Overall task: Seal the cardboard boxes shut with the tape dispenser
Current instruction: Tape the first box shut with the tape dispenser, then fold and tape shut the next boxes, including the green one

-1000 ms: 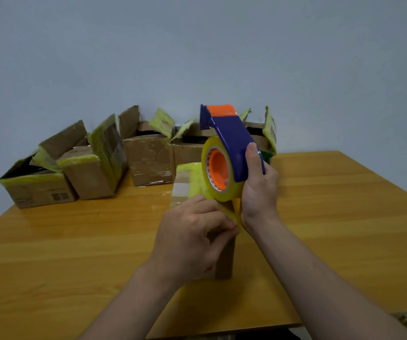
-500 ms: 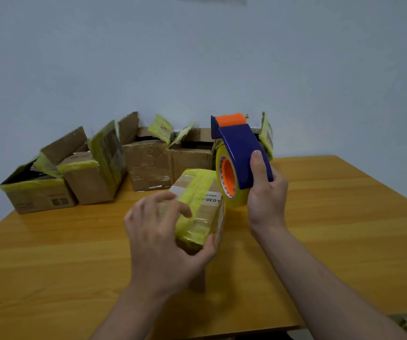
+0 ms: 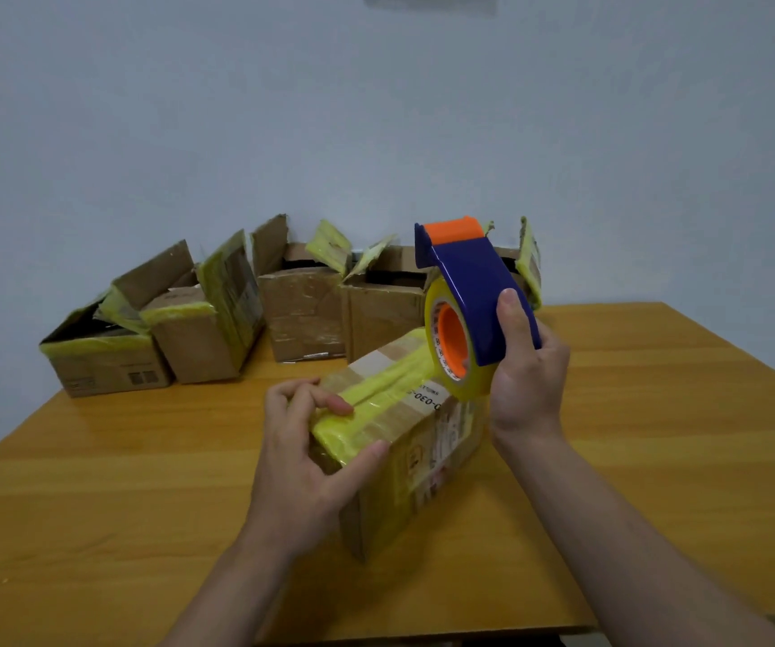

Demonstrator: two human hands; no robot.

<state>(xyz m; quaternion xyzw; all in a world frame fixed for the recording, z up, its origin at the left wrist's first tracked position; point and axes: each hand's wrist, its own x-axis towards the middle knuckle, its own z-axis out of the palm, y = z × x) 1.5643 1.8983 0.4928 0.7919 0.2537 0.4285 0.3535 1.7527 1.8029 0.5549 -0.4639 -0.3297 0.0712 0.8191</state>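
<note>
- Work piece: one closed cardboard box (image 3: pixel 427 464) stands near the front of the tabletop (image 3: pixel 656 413), turned at an angle to the person.
- Left hand (image 3: pixel 301 464): curled over the near end of the box, fingers on the top and thumb against the side face, holding the box steady.
- Right hand (image 3: pixel 528 380): wrapped around the blue body of the tape dispenser (image 3: pixel 474 301), thumb along the housing. The roll sits at the far end of the box top, touching it or just above; the pictures do not settle which.
- Tape state: a strip of yellow tape (image 3: pixel 390 387) runs along the top seam from the near end up to the roll. Whether the strip has been cut from the roll cannot be told.
- Progress, as judged: this box's top seam is covered; cutting and pressing the far end down appear to remain.
- Remaining work: the open boxes (image 3: pixel 304 315) in a row along the back edge of the tabletop stand with flaps raised. At least four are visible, and another is partly hidden behind the dispenser. Most of the task is therefore outstanding.
</note>
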